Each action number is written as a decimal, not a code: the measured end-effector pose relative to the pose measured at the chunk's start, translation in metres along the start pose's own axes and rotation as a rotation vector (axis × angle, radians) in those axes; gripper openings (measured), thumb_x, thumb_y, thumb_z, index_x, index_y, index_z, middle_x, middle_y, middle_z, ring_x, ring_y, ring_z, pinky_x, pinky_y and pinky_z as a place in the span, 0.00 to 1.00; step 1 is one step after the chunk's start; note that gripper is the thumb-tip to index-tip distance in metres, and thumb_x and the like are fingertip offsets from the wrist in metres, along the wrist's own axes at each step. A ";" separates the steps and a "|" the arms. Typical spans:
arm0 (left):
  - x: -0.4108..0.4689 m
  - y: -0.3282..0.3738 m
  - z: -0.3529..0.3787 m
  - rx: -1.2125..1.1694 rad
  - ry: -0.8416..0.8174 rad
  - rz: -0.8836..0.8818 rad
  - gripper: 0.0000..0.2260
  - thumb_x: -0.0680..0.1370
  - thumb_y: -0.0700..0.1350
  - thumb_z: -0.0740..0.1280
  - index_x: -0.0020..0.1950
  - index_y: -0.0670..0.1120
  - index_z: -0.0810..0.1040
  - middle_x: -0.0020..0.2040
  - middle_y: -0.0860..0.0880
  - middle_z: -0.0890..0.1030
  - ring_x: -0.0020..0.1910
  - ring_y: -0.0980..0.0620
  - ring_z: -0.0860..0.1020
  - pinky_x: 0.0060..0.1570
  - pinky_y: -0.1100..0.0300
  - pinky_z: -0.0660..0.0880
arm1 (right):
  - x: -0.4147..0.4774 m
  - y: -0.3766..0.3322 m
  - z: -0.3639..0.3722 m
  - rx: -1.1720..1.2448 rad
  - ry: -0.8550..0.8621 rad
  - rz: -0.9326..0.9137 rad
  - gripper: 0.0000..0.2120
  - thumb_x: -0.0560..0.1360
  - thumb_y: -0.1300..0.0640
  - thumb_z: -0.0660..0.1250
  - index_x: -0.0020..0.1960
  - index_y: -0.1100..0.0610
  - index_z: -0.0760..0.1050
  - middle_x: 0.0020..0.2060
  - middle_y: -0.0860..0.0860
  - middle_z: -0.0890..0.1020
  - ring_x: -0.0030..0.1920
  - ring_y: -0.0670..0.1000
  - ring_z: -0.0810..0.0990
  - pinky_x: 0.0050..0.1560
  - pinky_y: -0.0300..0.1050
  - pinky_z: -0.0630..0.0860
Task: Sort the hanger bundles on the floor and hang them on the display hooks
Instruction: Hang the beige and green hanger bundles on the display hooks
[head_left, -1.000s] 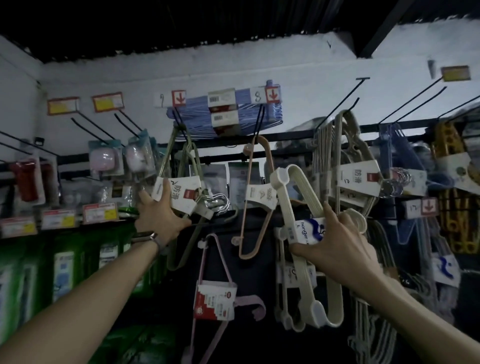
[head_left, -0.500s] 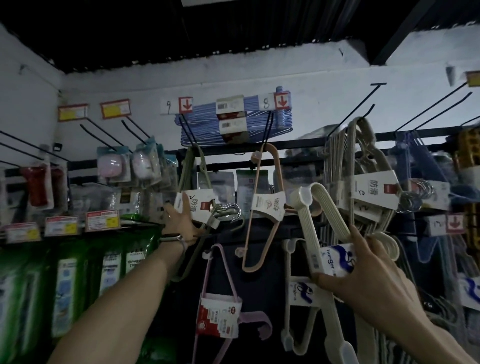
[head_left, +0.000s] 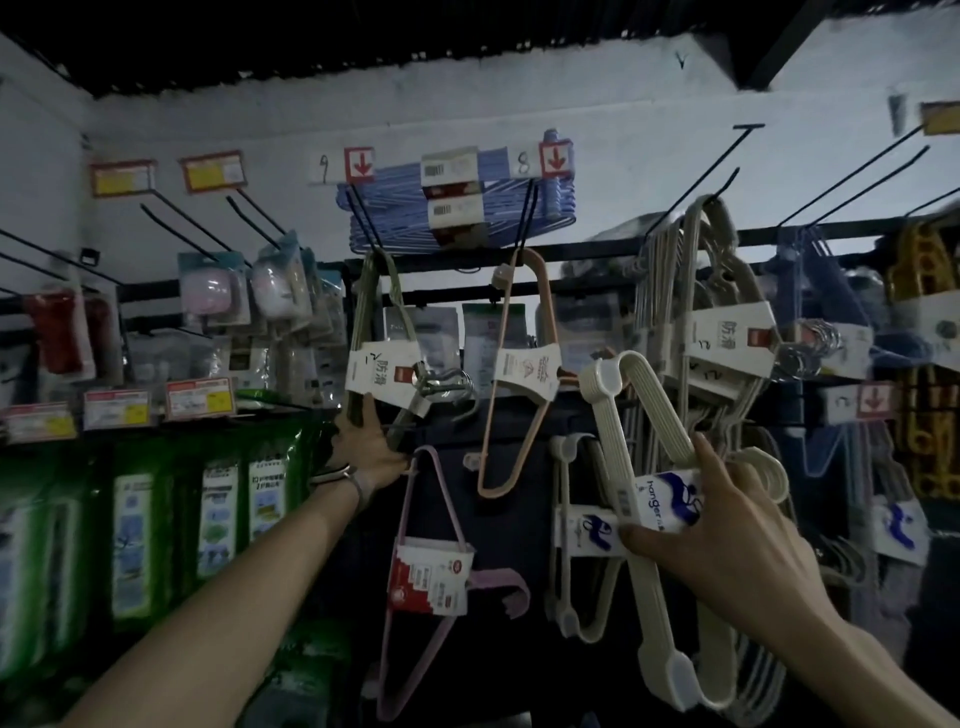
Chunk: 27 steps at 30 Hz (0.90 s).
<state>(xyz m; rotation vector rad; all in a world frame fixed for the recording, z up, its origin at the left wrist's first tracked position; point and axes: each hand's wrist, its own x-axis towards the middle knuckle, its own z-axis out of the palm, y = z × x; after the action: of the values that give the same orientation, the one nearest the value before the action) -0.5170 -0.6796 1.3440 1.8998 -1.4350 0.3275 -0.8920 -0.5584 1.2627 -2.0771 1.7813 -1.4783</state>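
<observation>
My right hand (head_left: 722, 540) grips a cream plastic hanger bundle (head_left: 623, 431) by its white and blue paper label, holding it tilted in front of the display wall. My left hand (head_left: 366, 441) reaches up and holds the lower part of an olive-green hanger bundle (head_left: 382, 332) that hangs from a black hook (head_left: 358, 208) under the tag marked 9. A peach hanger bundle (head_left: 524, 364) hangs on the hook under the tag marked 8. A pink bundle (head_left: 431, 561) hangs lower down.
Blue wire hangers (head_left: 395, 208) lie on top of the hooks. Grey-beige bundles (head_left: 717, 322) hang at the right under long bare hooks (head_left: 717, 166). Another cream bundle (head_left: 576, 530) hangs behind my right hand. Packaged goods (head_left: 218, 291) and green packs (head_left: 140, 540) fill the left.
My left hand has slid down from the olive bundle's label to its lower part. My right hand has kept the cream bundle and shifted slightly right and lower in view.
</observation>
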 end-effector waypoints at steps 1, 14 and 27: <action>-0.011 -0.001 0.003 -0.019 0.003 0.004 0.52 0.63 0.73 0.66 0.83 0.54 0.56 0.80 0.38 0.56 0.72 0.32 0.64 0.67 0.43 0.72 | -0.003 0.001 0.003 0.011 -0.001 -0.001 0.61 0.67 0.32 0.77 0.86 0.50 0.44 0.70 0.50 0.67 0.69 0.56 0.70 0.51 0.43 0.65; -0.143 0.051 0.063 -0.247 -0.210 0.268 0.26 0.79 0.57 0.69 0.76 0.53 0.70 0.69 0.48 0.72 0.64 0.46 0.76 0.63 0.50 0.75 | -0.038 0.038 0.066 0.013 0.054 0.136 0.56 0.62 0.26 0.74 0.80 0.39 0.50 0.61 0.45 0.65 0.52 0.55 0.78 0.41 0.49 0.75; -0.170 0.152 0.095 -0.337 -0.175 0.395 0.18 0.82 0.61 0.57 0.66 0.52 0.73 0.53 0.47 0.83 0.54 0.41 0.81 0.53 0.44 0.79 | 0.006 0.057 0.105 0.037 0.083 0.137 0.53 0.65 0.27 0.73 0.81 0.41 0.53 0.63 0.50 0.70 0.59 0.57 0.80 0.42 0.49 0.70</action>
<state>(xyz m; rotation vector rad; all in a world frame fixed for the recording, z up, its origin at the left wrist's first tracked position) -0.7353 -0.6379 1.2357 1.3986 -1.8546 0.0928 -0.8676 -0.6377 1.1768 -1.8613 1.8680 -1.5678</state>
